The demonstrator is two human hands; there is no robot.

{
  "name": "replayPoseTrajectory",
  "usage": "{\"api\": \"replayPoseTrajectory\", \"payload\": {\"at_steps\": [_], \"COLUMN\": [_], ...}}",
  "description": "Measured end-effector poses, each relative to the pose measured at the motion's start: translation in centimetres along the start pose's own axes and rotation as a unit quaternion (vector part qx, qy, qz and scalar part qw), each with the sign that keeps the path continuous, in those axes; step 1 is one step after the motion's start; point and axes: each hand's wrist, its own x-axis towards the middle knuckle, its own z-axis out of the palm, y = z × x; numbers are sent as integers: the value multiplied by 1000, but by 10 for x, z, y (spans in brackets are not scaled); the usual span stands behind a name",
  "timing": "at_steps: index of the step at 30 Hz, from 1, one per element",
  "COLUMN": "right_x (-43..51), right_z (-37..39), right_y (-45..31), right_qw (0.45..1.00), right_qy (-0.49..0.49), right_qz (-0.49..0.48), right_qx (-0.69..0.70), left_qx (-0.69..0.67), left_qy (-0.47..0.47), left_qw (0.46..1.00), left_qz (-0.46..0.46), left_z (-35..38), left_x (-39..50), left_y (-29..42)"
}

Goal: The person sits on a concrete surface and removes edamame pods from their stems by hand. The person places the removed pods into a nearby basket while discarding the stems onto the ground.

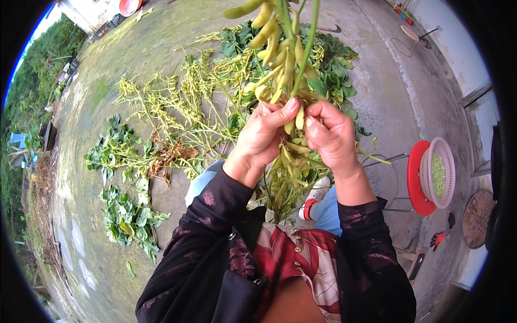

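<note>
A bundle of soybean stalks with plump green-yellow pods (278,52) is held up in front of my chest. My left hand (266,129) is closed around the stems, its thumb lying along them. Close beside it, my right hand (331,133) has its fingers curled at the pods on the other side of the stems; whether it pinches a pod or a stem is hidden. More pods hang below both hands, towards my lap. Further pod-bearing stalks (190,97) lie spread on the concrete beyond my hands.
Leafy cuttings (129,218) lie at the left. On the right, a pale plastic basket (448,173) of shelled green beans rests on a red round stool (416,177). A sickle (333,29) lies beyond the leaves. A woven tray (478,218) and a glove (437,240) are at the far right.
</note>
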Motion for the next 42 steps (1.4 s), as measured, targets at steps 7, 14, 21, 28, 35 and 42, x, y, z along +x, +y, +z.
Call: {"api": "replayPoseTrajectory", "payload": {"at_steps": [7,14,21,28,35,42], "right_x": [1,9,1,1,2,-1], "right_z": [3,3,-6,-13,4,2], "right_y": [-2,-7,-10,-29,-12,-12], "right_qw": [959,777,971,996,978,983], "right_qy": [56,71,23,-20,28,28], "right_qz": [-136,-371,-114,63,-67,-30], "right_qx": [-242,-504,-210,-55,-196,-176], "left_qx": [32,192,216,228,274,291], "left_qy": [-4,-8,-54,-82,-65,-58], "left_qw": [999,978,971,968,953,952], "left_qz": [-30,80,84,72,111,80], "left_z": [6,31,21,13,23,25], "left_x": [0,-3,-4,-1,-5,-8], "left_y": [7,8,11,9,5,12]}}
